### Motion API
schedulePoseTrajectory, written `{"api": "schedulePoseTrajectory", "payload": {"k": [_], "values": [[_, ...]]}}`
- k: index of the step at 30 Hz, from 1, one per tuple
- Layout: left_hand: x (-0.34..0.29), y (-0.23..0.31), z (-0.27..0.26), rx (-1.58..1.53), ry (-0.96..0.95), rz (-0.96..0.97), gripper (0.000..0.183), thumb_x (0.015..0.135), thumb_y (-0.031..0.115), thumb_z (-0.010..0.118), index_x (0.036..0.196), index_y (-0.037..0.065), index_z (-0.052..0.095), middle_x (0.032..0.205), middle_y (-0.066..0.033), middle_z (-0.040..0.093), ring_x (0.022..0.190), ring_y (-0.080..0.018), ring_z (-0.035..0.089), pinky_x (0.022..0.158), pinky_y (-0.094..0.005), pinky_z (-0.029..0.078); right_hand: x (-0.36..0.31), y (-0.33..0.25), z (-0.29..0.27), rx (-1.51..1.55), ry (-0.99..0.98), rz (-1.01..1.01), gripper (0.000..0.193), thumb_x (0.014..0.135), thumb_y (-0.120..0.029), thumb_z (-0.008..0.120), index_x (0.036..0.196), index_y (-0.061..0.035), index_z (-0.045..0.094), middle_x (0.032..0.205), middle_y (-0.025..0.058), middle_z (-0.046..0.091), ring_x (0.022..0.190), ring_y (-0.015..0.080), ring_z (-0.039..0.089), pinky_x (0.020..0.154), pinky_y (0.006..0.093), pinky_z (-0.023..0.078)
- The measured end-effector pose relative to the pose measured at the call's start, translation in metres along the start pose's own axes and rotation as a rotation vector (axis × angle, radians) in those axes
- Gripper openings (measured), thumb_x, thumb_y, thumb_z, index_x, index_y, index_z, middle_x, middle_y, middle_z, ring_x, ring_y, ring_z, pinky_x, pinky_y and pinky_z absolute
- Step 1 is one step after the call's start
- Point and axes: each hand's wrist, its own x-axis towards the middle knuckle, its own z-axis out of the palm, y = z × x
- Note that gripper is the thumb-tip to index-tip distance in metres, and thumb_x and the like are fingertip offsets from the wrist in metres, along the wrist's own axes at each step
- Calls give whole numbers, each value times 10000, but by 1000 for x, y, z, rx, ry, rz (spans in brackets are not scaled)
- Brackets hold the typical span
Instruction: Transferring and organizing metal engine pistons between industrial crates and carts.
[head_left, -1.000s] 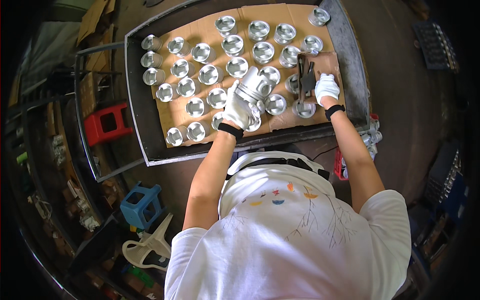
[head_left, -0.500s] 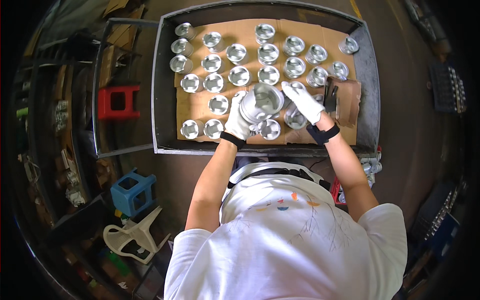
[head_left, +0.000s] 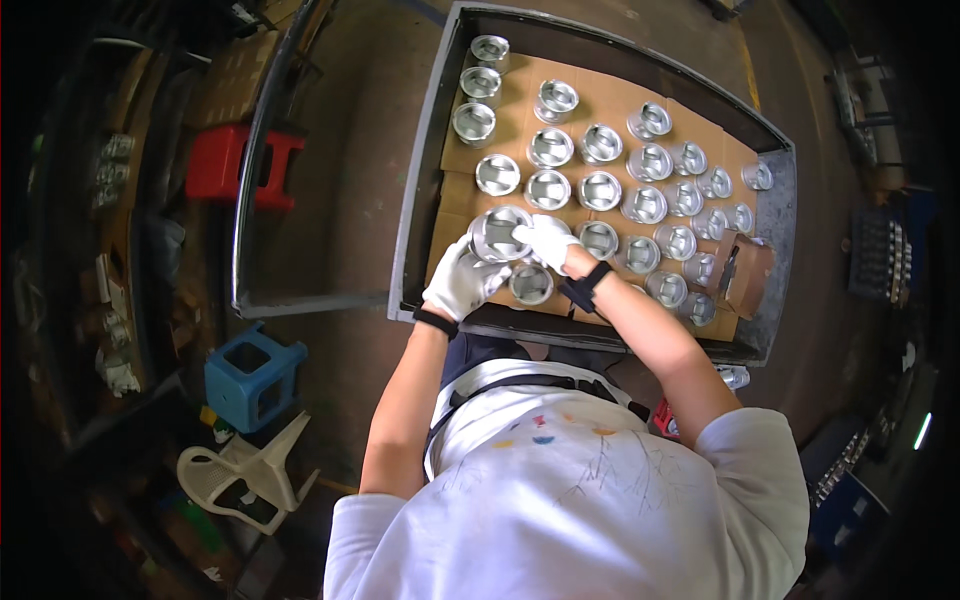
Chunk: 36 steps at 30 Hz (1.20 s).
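A silver metal piston [head_left: 497, 235] is held above the near left part of a large box, its open side facing up. My left hand [head_left: 464, 283], in a white glove, grips it from the near left side. From the right, my white-gloved right hand [head_left: 549, 243] has its fingers bent at the piston's rim, with the fingertips at its open inside. Just under my hands another piston [head_left: 531, 284] stands on the cardboard. More pistons stand in loose rows, among them one piston [head_left: 497, 174] beyond the held one.
The grey metal box [head_left: 416, 200] has raised walls and a cardboard-lined bottom [head_left: 650, 305]. A small brown carton [head_left: 748, 272] stands inside at the right. To the left are a metal frame [head_left: 258, 180], a red stool [head_left: 215, 170], a blue stool [head_left: 232, 385] and a pale plastic chair [head_left: 215, 478].
The view has turned, and the box appears shifted right and tilted. The held piston is now over the box's near left part. My right hand's fingers have come onto its rim.
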Motion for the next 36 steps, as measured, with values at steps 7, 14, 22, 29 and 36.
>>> {"api": "schedulePoseTrajectory", "payload": {"k": [7,14,22,29,36], "values": [[-62,65,-39,-258,146,-116,441,951,399,538,1222,52,519,1221,-230,578,977,-338,628,766,-358,541,128,88,27,-656,341,-23,339,889,-319,566,1005,-8,635,960,224,671,888,372,646,779,445,503],[-64,74,-55,-266,162,-149,413,949,373,555,1213,55,545,1194,-208,606,964,-331,633,771,-363,539,119,23,36,-1162,313,121,280,865,-311,570,901,-66,699,928,197,682,858,344,666,741,448,515],[-48,83,-61,-199,191,-206,408,947,358,550,1220,54,547,1177,-205,616,953,-324,640,786,-373,537,149,-19,41,-1793,315,18,290,736,-335,673,947,-138,701,1066,89,635,1033,272,517,869,410,380],[-57,98,-61,-218,244,-175,359,942,336,561,1170,58,572,1095,-187,639,875,-310,645,731,-357,526,177,-16,2,-1592,406,11,272,783,-243,637,985,-64,671,1010,120,644,975,300,573,842,462,434],[-45,97,-49,-203,118,-212,390,947,347,556,1196,47,559,1153,-196,623,961,-309,628,753,-353,528,112,-65,-42,-426,-43,-303,218,853,-177,679,1022,-41,677,935,27,668,841,129,618,723,274,509]]}}
